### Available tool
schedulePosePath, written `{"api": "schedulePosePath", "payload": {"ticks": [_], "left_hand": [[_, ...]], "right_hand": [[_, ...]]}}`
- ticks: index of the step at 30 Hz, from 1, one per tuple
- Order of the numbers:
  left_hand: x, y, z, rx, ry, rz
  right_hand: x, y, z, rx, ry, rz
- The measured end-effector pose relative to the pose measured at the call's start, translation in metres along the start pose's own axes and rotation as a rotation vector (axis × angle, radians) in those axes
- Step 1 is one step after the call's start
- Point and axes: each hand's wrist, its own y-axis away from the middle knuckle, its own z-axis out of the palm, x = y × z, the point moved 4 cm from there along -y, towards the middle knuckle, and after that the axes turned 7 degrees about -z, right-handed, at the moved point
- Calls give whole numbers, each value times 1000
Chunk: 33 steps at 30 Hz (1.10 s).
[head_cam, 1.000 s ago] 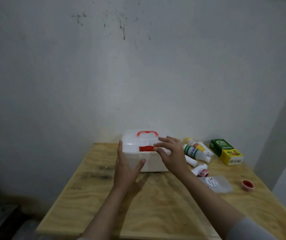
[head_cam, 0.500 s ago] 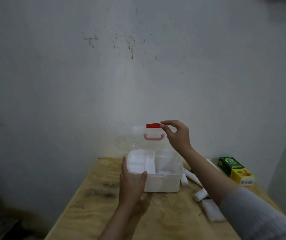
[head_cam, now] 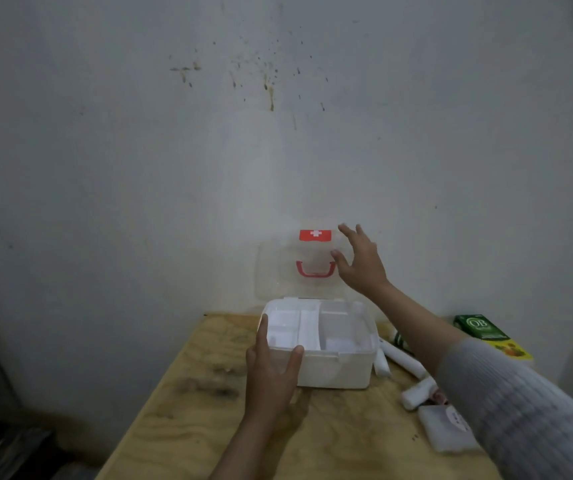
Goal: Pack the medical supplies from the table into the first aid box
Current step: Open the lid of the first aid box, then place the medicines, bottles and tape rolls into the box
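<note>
Fingers (head_cam: 347,233) of the right hand (head_cam: 361,268) are hovering spread beside the upright clear lid (head_cam: 278,271); the left hand (head_cam: 271,372) is bracing the white plastic first aid box (head_cam: 333,368). Opening is finishing; next, gripping a white roll (head_cam: 416,393).

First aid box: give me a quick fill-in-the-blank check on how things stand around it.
The first aid box has its lid ____. The left hand rests against the box's front-____ corner. The lid's handle is coloured ____. The green carton lies on the box's ____ side.
Missing: open; left; red; right.
</note>
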Motion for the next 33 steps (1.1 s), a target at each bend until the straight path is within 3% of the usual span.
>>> {"api": "schedulePosePath", "payload": {"ticks": [4, 9, 14, 18, 21, 24, 26, 29, 33], "left_hand": [[1, 1, 0, 5, -12, -1], [1, 5, 0, 13, 9, -6], [4, 5, 0, 25, 28, 5], [5, 6, 0, 25, 6, -6], [5, 5, 0, 20, -10, -16], [5, 6, 1, 19, -13, -9], [6, 6, 1, 20, -4, -8], [6, 6, 1, 21, -3, -5], [7, 5, 1, 29, -20, -18]], "right_hand": [[0, 12, -16, -75, 26, -47], [0, 48, -56, -51, 37, -123], [28, 100, -89, -149, 108, -33], [72, 136, -105, -207, 256, 129], [108, 160, -118, -159, 409, 297], [138, 185, -136, -109, 591, 599], [155, 199, -141, -132, 569, 738], [170, 208, -140, -96, 380, 734], [162, 203, -144, 0, 314, 688]]}}
